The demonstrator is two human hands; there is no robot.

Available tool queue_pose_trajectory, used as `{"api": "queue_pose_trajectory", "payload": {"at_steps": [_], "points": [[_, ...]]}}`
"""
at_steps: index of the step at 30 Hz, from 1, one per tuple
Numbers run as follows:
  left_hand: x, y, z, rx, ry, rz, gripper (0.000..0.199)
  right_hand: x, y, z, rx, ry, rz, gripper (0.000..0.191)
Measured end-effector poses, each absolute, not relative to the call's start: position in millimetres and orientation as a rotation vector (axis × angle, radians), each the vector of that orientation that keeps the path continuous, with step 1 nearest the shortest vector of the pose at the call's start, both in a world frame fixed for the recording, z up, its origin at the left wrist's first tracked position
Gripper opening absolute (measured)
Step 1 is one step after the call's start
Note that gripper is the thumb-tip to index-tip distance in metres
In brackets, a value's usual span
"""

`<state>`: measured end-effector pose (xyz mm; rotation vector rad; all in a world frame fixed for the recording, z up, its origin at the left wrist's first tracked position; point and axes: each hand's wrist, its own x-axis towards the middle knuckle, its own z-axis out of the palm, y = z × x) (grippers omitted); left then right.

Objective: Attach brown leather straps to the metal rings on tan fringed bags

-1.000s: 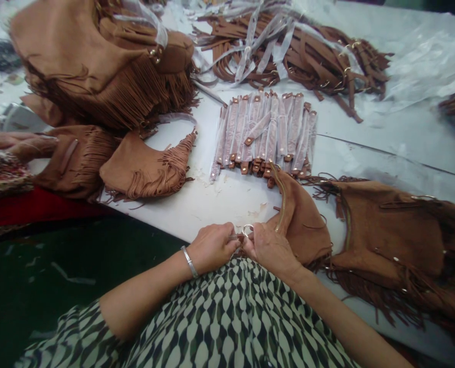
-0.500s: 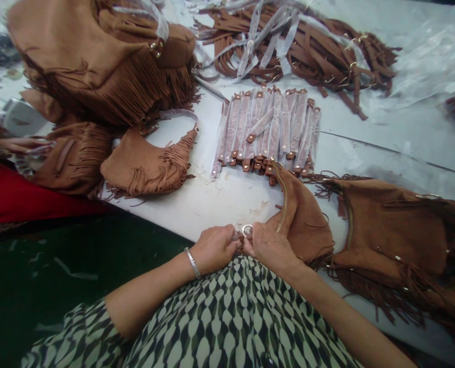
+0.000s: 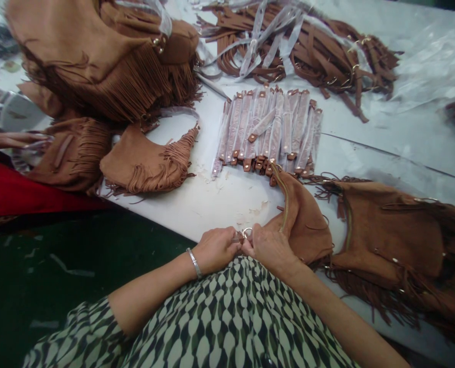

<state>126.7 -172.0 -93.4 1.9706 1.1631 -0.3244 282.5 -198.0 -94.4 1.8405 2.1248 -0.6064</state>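
Note:
A brown suede-like bag (image 3: 311,220) with a brass zipper lies at the table's front edge, its near end running into my right hand. My right hand (image 3: 273,250) is closed on that end of the bag, beside a silver metal ring (image 3: 246,233) at the fingertips. Close against it, my left hand (image 3: 216,250) pinches a short strap (image 3: 237,237) that seems wrapped in clear plastic. Strap and ring meet between the two hands; my fingers hide how they join.
Plastic-wrapped short straps (image 3: 269,128) lie in a row behind the bag, with a heap of long brown straps (image 3: 319,48) farther back. Fringed bags (image 3: 146,158) fill the left, another (image 3: 396,230) the right. At far left, another person's red garment (image 3: 28,191) and hand show.
The ring has tilted and now looks narrower between my hands. Both my hands stay nearly in place. At far left, the other person's hand has shifted slightly.

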Motion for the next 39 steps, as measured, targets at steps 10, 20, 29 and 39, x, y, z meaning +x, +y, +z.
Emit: {"api": "queue_pose_trajectory", "payload": {"at_steps": [10,20,29,39], "points": [[132,-176,-91,1.978,1.225,-0.415,0.021,286,-202,-97,1.912,2.136,-0.603,0.017],[136,-178,-78,2.079,1.148,-0.434,0.018,289,-205,-101,1.917,2.154,-0.633,0.014],[134,-179,-88,2.096,1.110,-0.384,0.019,293,-212,-105,1.890,2.203,-0.608,0.015],[118,-183,-106,1.679,1.049,0.190,0.012,297,-211,-104,1.838,2.274,-0.667,0.013]]}}
